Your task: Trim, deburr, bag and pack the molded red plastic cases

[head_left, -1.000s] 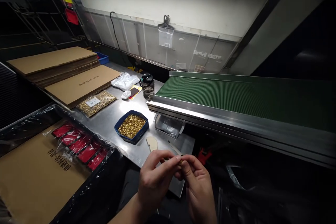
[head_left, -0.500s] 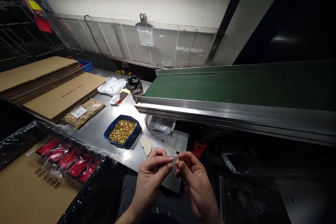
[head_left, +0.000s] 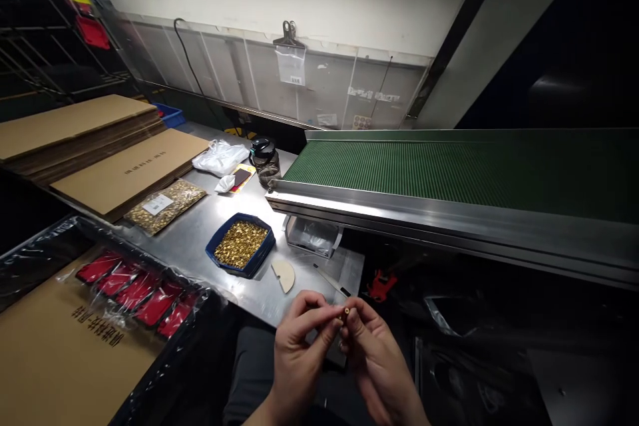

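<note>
Finding: one small brass-coloured piece (head_left: 347, 311) is held up before the person, near the front edge of the metal table (head_left: 184, 249). The right hand (head_left: 379, 356) has its grip closed, thumb and forefinger pinching the piece; a round hole shows in its end. The left hand (head_left: 302, 349) also has its grip closed, fingertips pressed to the left side of the same piece; how much they cover is hidden. Just beyond the hands, a thin tool (head_left: 329, 278) with a dark tip lies on the table, beside a notched cream disc (head_left: 284, 275). Further left stands a blue tray (head_left: 263, 256) filled with loose brass-coloured parts (head_left: 239, 243). A clear-fronted bin (head_left: 313, 237) sits below the near end of a green ribbed conveyor belt (head_left: 399, 170). Behind the tray are a labelled clear bag (head_left: 182, 203) of similar parts, a white plastic bag (head_left: 219, 156) and a dark lidded bottle (head_left: 267, 165). Stacked cardboard (head_left: 130, 170) occupies the left side. Lower left, red packets (head_left: 134, 289) in clear film lie on cardboard, bordered by black plastic sheeting (head_left: 174, 359).
</note>
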Motion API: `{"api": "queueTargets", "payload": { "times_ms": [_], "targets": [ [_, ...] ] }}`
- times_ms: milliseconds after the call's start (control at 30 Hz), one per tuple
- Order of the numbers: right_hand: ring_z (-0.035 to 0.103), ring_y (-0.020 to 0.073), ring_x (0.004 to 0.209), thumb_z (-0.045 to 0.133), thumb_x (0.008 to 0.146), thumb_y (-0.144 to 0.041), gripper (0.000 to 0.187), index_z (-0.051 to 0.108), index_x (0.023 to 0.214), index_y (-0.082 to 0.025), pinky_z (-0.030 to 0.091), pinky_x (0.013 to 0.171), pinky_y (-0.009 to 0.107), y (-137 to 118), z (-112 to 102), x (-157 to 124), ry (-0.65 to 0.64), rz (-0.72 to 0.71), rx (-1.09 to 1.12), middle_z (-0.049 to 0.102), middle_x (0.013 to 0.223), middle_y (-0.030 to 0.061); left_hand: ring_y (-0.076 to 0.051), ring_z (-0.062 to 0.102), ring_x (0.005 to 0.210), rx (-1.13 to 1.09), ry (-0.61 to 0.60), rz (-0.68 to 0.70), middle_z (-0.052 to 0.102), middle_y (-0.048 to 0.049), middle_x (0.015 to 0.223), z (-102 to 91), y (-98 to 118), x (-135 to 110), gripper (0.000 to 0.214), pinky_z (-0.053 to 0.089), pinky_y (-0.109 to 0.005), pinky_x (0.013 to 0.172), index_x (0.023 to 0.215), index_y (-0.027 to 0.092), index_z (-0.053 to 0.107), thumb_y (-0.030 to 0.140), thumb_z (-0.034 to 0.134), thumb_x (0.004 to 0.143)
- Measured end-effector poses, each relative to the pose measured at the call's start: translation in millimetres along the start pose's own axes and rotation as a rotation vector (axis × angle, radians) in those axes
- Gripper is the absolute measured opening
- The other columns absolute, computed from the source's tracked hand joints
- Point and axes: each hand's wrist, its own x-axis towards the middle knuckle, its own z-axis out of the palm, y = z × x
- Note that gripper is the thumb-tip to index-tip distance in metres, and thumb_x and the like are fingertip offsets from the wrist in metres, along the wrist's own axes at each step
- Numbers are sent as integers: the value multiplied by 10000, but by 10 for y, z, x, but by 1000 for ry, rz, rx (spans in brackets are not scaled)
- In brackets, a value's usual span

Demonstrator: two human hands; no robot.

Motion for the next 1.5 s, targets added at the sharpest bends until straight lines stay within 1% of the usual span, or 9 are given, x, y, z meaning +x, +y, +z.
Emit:
{"api": "queueTargets", "payload": {
  "times_ms": [333,600,800,900,1067,1133,1233,1300,1500],
  "targets": [
    [583,122,749,816,802,-478,317,743,901,-187,476,717,238,105,98,-26,-95,85,-13,656,786,24,-176,587,966,382,136,570,633,-86,1065,-36,-49,-2,408,541,-290,789,1200,144,712,-62,651,853],
    [544,114,743,719,909,-451,303,752,963,-154,465,718,239,49,-32,-17,-93,6,-249,645,778,38,-275,574,1075,684,85,687,612,-174,1276,-109,-170,-68,439,491,-424,885,1267,101,683,-24,659,846],
    [563,130,795,622,965,-499,351,737,1028,-173,464,759,260,31,-112,-15,-139,-23,-368,664,911,53,-208,581,1041,533,1,444,615,-121,1196,-87,-23,-39,433,530,-329,840,1247,183,694,-22,638,870],
    [552,138,816,634,954,-509,360,734,1011,-168,458,770,263,39,-157,0,-112,-35,-413,659,915,53,-164,585,893,503,-47,440,627,-89,1011,-90,1,-48,440,527,-272,731,1242,185,693,-38,632,868],
    [566,152,797,664,917,-543,385,716,944,-163,475,766,277,62,-178,2,-71,-11,-379,654,869,53,-165,652,914,420,-58,429,689,-83,989,-52,-67,-96,401,558,-269,805,1200,165,677,-53,610,871],
    [571,154,778,653,920,-550,386,700,963,-169,481,753,272,68,-188,-12,-28,-66,-442,647,847,45,-147,686,888,325,-45,279,724,-53,982,-30,-85,-102,313,562,-233,798,1133,198,691,8,629,893],
    [590,156,797,614,957,-500,317,680,1006,-193,479,738,245,75,-217,-39,68,-297,-729,635,864,29,-125,707,796,59,-47,-162,753,-17,892,-4,-77,-75,94,557,-183,735,1006,213,721,195,680,925],
    [616,154,841,587,985,-427,227,672,1012,-218,484,750,230,80,-240,-53,119,-495,-932,636,916,25,-140,709,810,-163,-53,-429,758,-30,871,8,-62,-38,125,558,-189,746,946,185,728,296,738,889],
    [666,174,871,571,984,-222,138,676,1056,-275,501,757,254,31,-321,-53,88,-913,-1346,665,969,37,-118,674,793,-560,-115,-797,750,-60,856,-5,-98,46,251,522,-192,778,916,118,750,299,856,779]
  ]
}}
